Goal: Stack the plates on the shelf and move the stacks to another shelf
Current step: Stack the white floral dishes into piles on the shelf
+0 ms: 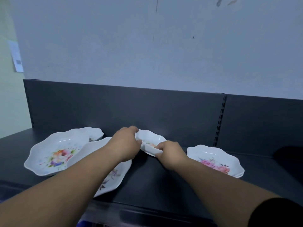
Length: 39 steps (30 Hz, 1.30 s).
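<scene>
Small floral plate (150, 141) was gripped at both sides: left hand (126, 145) curled round its left rim, right hand (170, 153) pinched its near-right rim. Dark shelf (155, 177) lay under this plate, back panel (131, 108) just behind. Right of it, apart, sat pink-flowered stack (214, 159). Left of it was big floral plate (55, 154), two others overlapping.

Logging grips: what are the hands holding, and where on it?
The small plate, by its rim: left hand at the left, right hand at the near edge.
</scene>
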Tool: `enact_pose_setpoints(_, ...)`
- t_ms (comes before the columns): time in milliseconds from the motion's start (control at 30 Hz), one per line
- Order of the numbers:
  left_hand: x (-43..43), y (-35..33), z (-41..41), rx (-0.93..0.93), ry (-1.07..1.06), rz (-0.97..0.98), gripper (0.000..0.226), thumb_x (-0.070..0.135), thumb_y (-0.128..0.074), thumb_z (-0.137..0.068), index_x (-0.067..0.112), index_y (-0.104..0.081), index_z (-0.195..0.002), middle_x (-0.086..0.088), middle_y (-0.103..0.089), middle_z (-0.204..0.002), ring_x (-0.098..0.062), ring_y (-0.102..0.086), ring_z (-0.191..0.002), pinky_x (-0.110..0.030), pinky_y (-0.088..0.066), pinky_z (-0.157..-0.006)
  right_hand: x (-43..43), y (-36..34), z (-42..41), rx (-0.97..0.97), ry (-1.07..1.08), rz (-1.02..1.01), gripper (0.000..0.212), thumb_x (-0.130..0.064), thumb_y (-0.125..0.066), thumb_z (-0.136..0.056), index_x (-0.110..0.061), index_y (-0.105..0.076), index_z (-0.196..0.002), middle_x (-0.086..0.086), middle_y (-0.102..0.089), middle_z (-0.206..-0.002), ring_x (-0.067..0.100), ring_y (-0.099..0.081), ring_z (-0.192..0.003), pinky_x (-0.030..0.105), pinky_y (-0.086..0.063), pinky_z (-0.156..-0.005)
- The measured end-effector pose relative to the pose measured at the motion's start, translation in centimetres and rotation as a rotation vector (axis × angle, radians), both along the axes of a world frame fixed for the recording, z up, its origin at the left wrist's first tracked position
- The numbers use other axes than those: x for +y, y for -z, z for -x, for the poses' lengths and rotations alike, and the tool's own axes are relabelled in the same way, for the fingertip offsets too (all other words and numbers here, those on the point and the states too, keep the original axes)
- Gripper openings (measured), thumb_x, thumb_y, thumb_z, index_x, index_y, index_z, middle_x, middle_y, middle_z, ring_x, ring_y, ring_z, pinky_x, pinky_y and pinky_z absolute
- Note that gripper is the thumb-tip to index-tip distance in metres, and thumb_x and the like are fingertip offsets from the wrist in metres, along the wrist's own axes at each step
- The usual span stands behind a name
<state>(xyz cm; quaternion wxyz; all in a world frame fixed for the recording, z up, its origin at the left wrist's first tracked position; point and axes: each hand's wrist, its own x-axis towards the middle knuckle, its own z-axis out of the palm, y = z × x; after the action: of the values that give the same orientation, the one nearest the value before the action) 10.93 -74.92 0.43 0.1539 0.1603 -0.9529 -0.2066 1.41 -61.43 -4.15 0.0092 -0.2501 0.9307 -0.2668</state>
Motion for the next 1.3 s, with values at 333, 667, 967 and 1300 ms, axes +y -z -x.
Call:
enact_pose_setpoints(333,-0.1,-0.9,-0.3,0.117,0.052,-0.076,0.052,0.036,-0.054,-0.091,0.022,-0.04,-0.139,-0.002,-0.046,-0.141,-0.02,-0.047,-0.126,-0.03,-0.038,-0.101,3.2,-2.2,-1.9,0.107,0.004,0.138,0.012,-0.019,-0.06,-0.088,-0.014,-0.069,-0.082,0.007,-0.069,-0.086,0.021,-0.059,-0.078,0.029,-0.047,-0.067)
enact_pose_setpoints(667,4.8,-1.0,1.6,0.231,0.239,-0.753,0.073,0.032,-0.066,-0.084,0.029,-0.026,-0.145,0.002,-0.063,-0.115,-0.022,-0.071,-0.085,-0.041,-0.057,-0.084,10.7,-4.3,-2.0,0.177,0.044,0.277,0.005,-0.023,-0.071,-0.085,-0.023,-0.074,-0.08,-0.001,-0.07,-0.071,0.02,-0.063,-0.056,0.021,-0.048,-0.048)
enact_pose_setpoints(967,10.7,0.3,3.2,0.273,0.221,-1.078,0.063,-0.006,-0.049,-0.084,0.022,-0.036,-0.14,-0.001,-0.059,-0.106,-0.027,-0.069,-0.091,-0.036,-0.059,-0.071,15.7,-5.1,-1.5,0.21,-0.026,0.357,0.01,-0.038,-0.081,-0.074,-0.036,-0.072,-0.078,-0.016,-0.07,-0.097,-0.01,-0.06,-0.071,0.009,-0.044,-0.071)
enact_pose_setpoints(1300,14.3,1.5,4.6,0.013,0.333,-0.983,0.065,-0.009,-0.049,-0.085,0.023,-0.038,-0.14,0.0,-0.057,-0.123,-0.02,-0.069,-0.092,-0.033,-0.059,-0.07,21.8,-7.4,3.1,-0.032,0.226,0.184,0.035,-0.007,-0.055,-0.082,-0.029,-0.072,-0.102,0.0,-0.074,-0.092,0.018,-0.071,-0.069,0.021,-0.051,-0.05)
